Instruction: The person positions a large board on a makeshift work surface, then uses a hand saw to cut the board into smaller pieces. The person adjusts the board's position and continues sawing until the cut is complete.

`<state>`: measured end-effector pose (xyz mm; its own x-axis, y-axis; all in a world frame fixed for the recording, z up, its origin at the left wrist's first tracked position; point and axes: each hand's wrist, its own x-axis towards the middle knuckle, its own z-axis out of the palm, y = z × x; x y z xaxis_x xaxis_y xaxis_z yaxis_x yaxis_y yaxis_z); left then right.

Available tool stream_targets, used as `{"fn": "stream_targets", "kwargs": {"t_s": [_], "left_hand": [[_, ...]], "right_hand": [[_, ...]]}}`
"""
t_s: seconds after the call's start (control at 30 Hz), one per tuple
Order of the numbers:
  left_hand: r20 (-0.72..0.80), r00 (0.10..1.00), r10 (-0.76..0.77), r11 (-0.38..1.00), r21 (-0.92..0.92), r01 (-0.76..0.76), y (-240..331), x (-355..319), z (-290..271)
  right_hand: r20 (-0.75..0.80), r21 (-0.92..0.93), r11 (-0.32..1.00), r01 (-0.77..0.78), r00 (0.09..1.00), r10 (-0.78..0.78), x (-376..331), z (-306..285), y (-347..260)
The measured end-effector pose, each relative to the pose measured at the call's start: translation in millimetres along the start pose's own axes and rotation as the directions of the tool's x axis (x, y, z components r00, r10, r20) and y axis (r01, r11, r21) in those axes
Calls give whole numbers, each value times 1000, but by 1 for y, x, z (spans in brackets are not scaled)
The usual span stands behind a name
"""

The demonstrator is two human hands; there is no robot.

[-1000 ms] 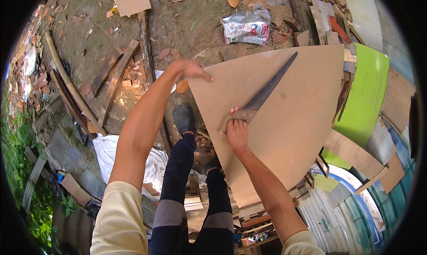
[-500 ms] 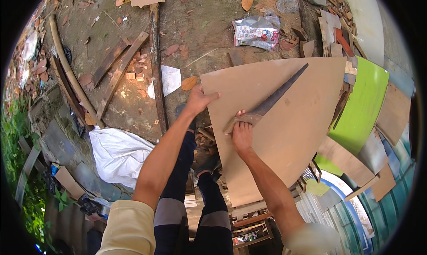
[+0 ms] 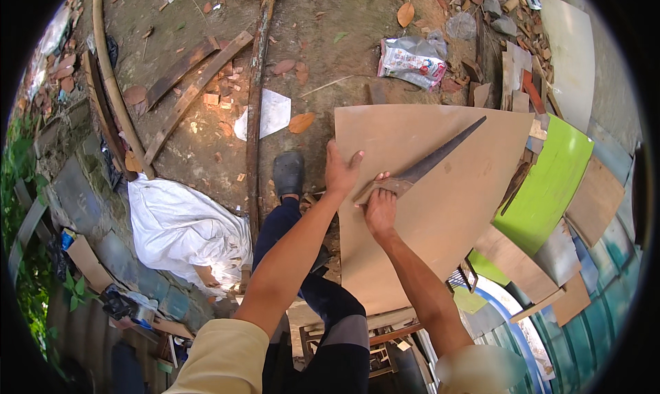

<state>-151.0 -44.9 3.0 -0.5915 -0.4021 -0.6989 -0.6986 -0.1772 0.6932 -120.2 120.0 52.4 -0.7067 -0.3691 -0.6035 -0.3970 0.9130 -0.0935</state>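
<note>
A large brown plywood sheet (image 3: pixel 440 208) lies flat in front of me, right of centre. On top of it rests a hand saw (image 3: pixel 440 157), its dark blade running up and to the right. My right hand (image 3: pixel 379 208) is closed around the saw's wooden handle. My left hand (image 3: pixel 342 172) presses flat on the sheet's left edge, fingers spread, just left of the saw handle. My legs in dark trousers and a dark shoe (image 3: pixel 288 172) stand to the left of the sheet.
Bare dirt ground with dry leaves and wood scraps lies beyond. A long wooden pole (image 3: pixel 256 105) runs away from my foot. A white sack (image 3: pixel 182 225) sits at left. A green board (image 3: pixel 550 181) and stacked offcuts lie right; a crumpled plastic bag (image 3: pixel 412 60) lies ahead.
My left hand slid from the sheet's far corner down its left edge toward the saw handle. The view tilted, so the sheet and saw sit lower in frame. Right hand stays on the handle.
</note>
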Motion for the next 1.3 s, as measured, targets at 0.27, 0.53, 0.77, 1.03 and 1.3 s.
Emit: {"fn": "stream_targets", "kwargs": {"t_s": [0.27, 0.53, 0.77, 1.03, 1.3], "left_hand": [[-138, 981, -136, 967, 197, 162, 6, -17, 15], [24, 974, -227, 948, 236, 215, 15, -10, 0], [150, 938, -313, 930, 249, 270, 31, -7, -15], [103, 962, -252, 948, 227, 224, 29, -13, -14], [157, 939, -307, 924, 287, 254, 38, -12, -18]], "right_hand": [[69, 39, 999, -23, 997, 20, 4, -20, -6], [-117, 72, 988, 140, 984, -131, -3, -45, 7], [-113, 479, 852, -212, 948, 299, -31, -116, -39], [-250, 757, 625, -191, 799, 547, -41, -167, -50], [-227, 837, 516, -183, 742, 631, -36, -174, -63]]}}
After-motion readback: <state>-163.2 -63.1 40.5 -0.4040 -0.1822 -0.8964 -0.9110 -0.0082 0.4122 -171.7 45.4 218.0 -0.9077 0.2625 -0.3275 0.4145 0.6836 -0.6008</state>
